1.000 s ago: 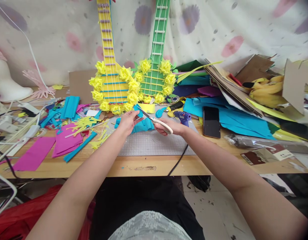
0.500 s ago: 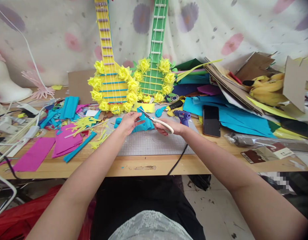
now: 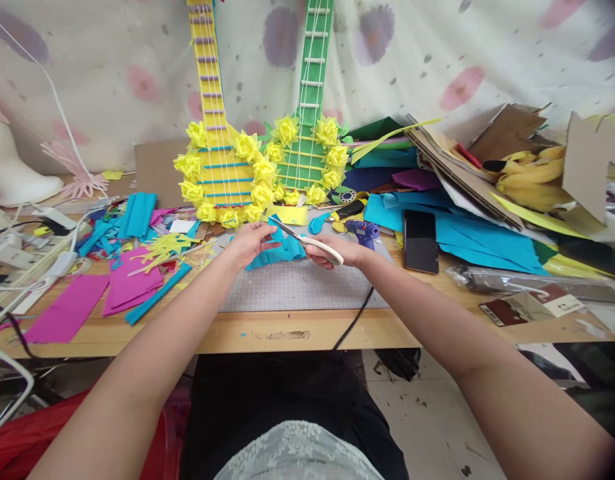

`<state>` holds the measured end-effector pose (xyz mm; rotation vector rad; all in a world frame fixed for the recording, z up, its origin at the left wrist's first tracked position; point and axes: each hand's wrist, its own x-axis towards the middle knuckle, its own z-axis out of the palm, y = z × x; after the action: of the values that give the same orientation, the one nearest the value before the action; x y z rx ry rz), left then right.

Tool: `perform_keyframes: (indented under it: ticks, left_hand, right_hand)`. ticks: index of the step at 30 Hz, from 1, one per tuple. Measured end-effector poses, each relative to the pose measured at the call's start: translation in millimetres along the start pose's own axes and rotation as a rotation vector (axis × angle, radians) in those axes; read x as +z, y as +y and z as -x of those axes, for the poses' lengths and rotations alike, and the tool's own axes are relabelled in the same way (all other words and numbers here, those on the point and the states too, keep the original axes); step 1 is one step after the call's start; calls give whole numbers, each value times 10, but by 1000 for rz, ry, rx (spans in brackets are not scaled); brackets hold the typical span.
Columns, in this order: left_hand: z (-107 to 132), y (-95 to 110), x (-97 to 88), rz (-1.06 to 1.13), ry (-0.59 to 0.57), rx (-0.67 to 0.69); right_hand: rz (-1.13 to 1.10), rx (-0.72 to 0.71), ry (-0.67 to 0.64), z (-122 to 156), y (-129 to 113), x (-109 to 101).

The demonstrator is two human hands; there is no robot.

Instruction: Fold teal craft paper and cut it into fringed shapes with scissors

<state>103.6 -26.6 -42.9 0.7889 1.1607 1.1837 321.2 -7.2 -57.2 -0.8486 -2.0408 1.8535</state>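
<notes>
While the right hand (image 3: 348,250) is gripping the scissors (image 3: 311,242) by their pale handle, the fingers of the left hand (image 3: 250,245) are pinching a piece of blue paper (image 3: 278,235) at the blades (image 3: 286,229), above the mat (image 3: 297,287) on the table (image 3: 227,328), probably steadying it.

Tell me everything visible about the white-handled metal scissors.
The white-handled metal scissors have slim, greyish blades and a curved, plastic-looking handle. The right hand's grip holds the handle above the grey gridded mat. The tips point forward and left, across a small bright-blue papery piece in the left hand's grip. Blade opening and contact with that piece are unclear.
</notes>
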Motion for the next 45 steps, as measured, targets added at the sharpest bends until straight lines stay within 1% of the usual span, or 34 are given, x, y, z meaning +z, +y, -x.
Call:
perform_keyframes:
  ticks: [3,6,9,13,17,20,23,26,28,31,34,37,40,45]
  left_hand:
    - [-6,12,-52,-23,-25,-14]
    - [-16,39,-126,-46,-20,-38]
    - [-29,92,-236,-37,20,-46]
    - [-41,168,-440,-43,90,-32]
    - [-27,220,-627,-138,135,-6]
    - [4,233,-676,-126,152,-3]
    - [36,208,-611,-24,198,50]
    - [50,151,-452,171,261,139]
    - [42,110,-328,285,286,149]
    - [7,63,-162,386,329,129]
    - [-42,27,-46,427,353,118]
    - [-80,-6,29,454,377,100]
    - [-91,-32,80,489,402,90]
    - [-82,-53,117,516,398,87]
  right_hand:
    - [-16,13,-4,-36,25,15]
    - [-19,22,-5,-95,3,51]
    - [2,-2,-9,-201,-73,108]
    - [37,-33,-42,-393,-181,185]
    - [65,20,-43,-552,-216,225]
    - [62,40,-13,-591,-215,243]
    - [0,-5,51,-554,-226,285]
    - [-89,-19,77,-489,-237,357]
    - [-109,-2,56,-459,-226,402]
    - [-107,13,47,-453,-174,441]
    - [-119,11,74,-475,-102,444]
    - [-120,2,96,-497,-46,435]
    - [-132,5,96,-511,-16,431]
    - [-178,39,109,-523,-3,433]
